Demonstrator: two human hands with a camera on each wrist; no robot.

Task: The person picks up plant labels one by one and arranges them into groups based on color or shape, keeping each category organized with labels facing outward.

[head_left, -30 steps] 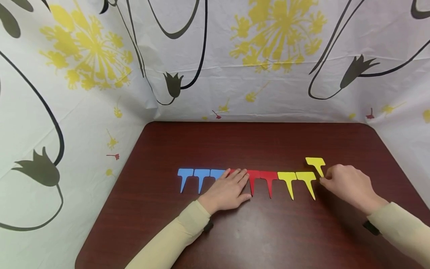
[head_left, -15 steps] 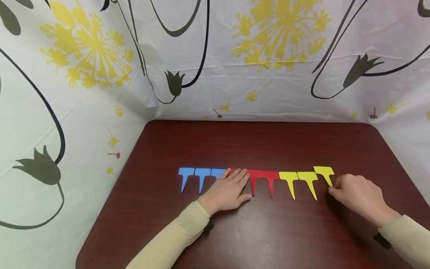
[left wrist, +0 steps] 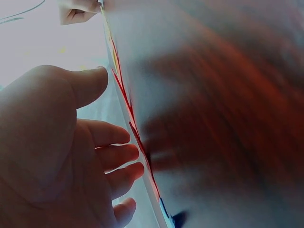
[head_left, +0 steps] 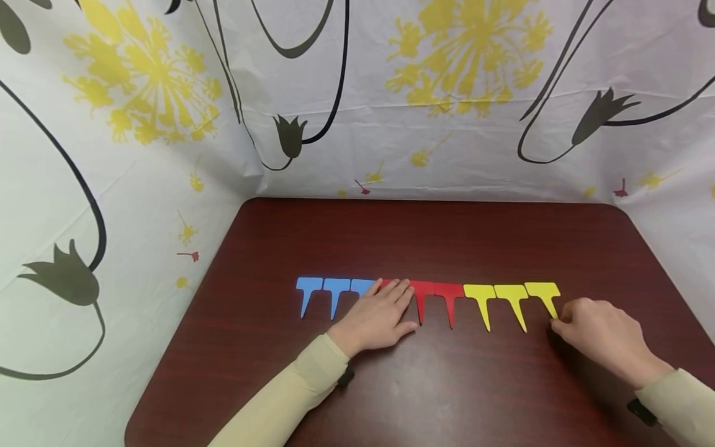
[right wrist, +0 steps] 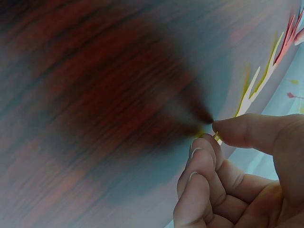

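T-shaped plant labels form one row on the table, blue ones (head_left: 309, 284) at the left, red ones (head_left: 449, 290) in the middle and yellow ones (head_left: 479, 291) at the right. My left hand (head_left: 371, 318) lies over the middle of the row with its fingers extended, covering part of a blue label and most of a red one. With thumb and fingertips, my right hand (head_left: 606, 335) pinches the pointed stem of the rightmost yellow plant label (head_left: 542, 290). Its head lines up against its yellow neighbour. Only the stem's tip (right wrist: 217, 137) shows between the fingers in the right wrist view.
The dark red-brown table (head_left: 402, 242) has rounded far corners. A white cloth (head_left: 391, 155) with printed flowers hangs behind it and along both sides.
The rightmost yellow label, pinched in my right hand, has moved right and toward me, from above the row into line with it. My left hand has stayed in place.
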